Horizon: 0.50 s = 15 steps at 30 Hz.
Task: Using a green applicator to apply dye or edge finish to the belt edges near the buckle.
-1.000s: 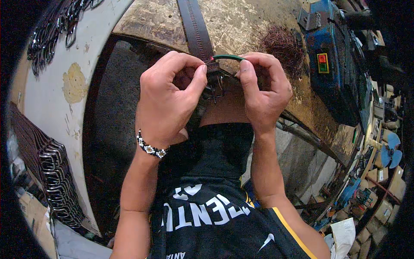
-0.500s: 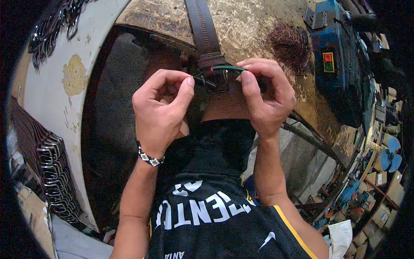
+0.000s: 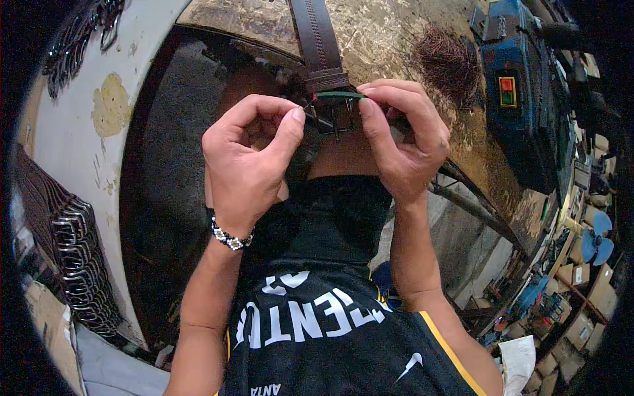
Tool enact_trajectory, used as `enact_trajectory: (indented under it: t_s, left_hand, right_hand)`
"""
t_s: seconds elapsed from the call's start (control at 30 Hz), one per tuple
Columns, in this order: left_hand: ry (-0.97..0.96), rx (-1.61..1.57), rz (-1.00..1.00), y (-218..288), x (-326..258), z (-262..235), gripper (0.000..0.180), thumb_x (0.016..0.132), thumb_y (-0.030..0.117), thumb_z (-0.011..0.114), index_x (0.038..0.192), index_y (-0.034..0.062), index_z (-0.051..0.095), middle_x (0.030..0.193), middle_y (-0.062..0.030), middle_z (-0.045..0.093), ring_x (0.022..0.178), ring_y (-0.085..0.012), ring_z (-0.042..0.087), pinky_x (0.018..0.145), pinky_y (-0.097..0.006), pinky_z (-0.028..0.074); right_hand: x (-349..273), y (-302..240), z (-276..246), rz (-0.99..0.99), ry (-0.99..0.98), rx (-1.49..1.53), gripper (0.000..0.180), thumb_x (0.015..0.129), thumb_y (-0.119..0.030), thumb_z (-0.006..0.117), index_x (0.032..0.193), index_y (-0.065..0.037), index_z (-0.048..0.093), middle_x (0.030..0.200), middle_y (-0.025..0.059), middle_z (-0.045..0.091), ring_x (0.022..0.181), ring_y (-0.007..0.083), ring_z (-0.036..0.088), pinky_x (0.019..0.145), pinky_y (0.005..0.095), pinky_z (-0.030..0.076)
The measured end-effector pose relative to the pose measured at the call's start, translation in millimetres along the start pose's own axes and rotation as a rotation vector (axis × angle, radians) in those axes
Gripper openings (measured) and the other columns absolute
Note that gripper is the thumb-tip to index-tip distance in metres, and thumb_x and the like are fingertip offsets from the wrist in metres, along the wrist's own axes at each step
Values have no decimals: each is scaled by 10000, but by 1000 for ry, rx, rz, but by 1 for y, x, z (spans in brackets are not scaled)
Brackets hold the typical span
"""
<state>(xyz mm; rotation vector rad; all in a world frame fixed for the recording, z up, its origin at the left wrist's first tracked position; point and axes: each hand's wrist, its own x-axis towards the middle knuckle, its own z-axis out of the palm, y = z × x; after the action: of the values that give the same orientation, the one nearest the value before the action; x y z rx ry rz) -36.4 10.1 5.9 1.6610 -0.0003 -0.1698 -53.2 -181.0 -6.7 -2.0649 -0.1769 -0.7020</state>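
A brown stitched leather belt (image 3: 320,46) hangs over the bench's near edge, its dark metal buckle (image 3: 338,125) at the lower end. My right hand (image 3: 411,135) pinches a thin green strip (image 3: 338,94) between thumb and forefinger. The strip runs leftward in front of the belt end and has a small red tip. My left hand (image 3: 247,148) is closed in a pinch at the other side, close to that tip. Something thin and dark shows at its fingertips, too fine to name. The buckle hangs between both hands, partly behind the strip.
The worn wooden bench (image 3: 389,39) bears a tangle of reddish-brown strands (image 3: 449,66) and a blue machine (image 3: 522,86) with red and green buttons. At left, a white surface (image 3: 86,158) has belts with metal buckles (image 3: 79,264) hanging by it. A cluttered shelf with a blue fan (image 3: 596,239) stands right.
The green strip and my right hand have shifted slightly left and up. My left hand has moved a little up and right, bringing its fingertips nearer the strip's red tip.
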Motion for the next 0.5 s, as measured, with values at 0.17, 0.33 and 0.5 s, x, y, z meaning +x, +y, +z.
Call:
enact_trajectory:
  t_s: [0.17,0.33,0.5]
  left_hand:
    - [-9,26,26,0,1,-1,87,926,68,726,945,-15,707,810,18,684,690,-22,603,601,-185,464]
    - [-8,-36,10,0,2,0,90,927,66,728,950,-16,700,809,30,675,680,-12,584,597,-179,449]
    - [16,-16,20,-2,2,2,78,922,61,735,937,-10,707,793,50,653,666,-1,555,590,-176,435]
  right_hand:
    - [0,-1,2,10,11,4,138,807,8,751,934,-30,714,914,117,722,830,248,712,759,338,558]
    - [1,2,2,-22,19,-3,134,803,-2,755,927,-34,712,914,115,721,829,250,709,752,344,555]
    - [0,3,2,-13,24,16,126,798,-10,755,912,-39,709,896,113,712,804,255,703,745,343,555]
